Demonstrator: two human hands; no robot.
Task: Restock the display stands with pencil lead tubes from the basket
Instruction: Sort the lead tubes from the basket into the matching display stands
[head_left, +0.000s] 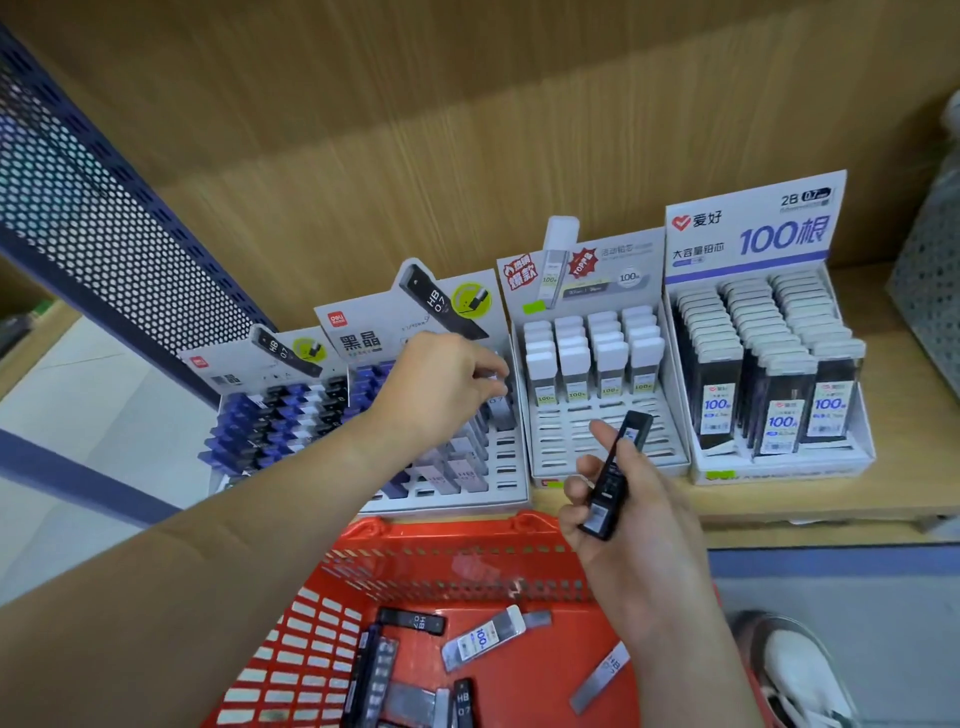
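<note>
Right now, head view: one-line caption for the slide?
Left hand reaches into a display stand while the right hand holds a black lead tube above the red basket.

Left hand (441, 384): grey tube (497, 402), right hand (641, 519): black tube (615, 467)

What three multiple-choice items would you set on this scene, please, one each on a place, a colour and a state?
1. Where is the basket?
A. in front of the stands, on the near side
B. behind them
C. on top of them

2. What colour is it?
A. blue
B. red
C. green

3. What is the right hand doing?
A. hanging empty
B. lying flat in the basket
C. holding a black tube

Answers: 1 A, its rim lies nearer than the stands' front edges; 2 B, its mesh walls are red; 3 C, the fingers curl round the tube.
</note>
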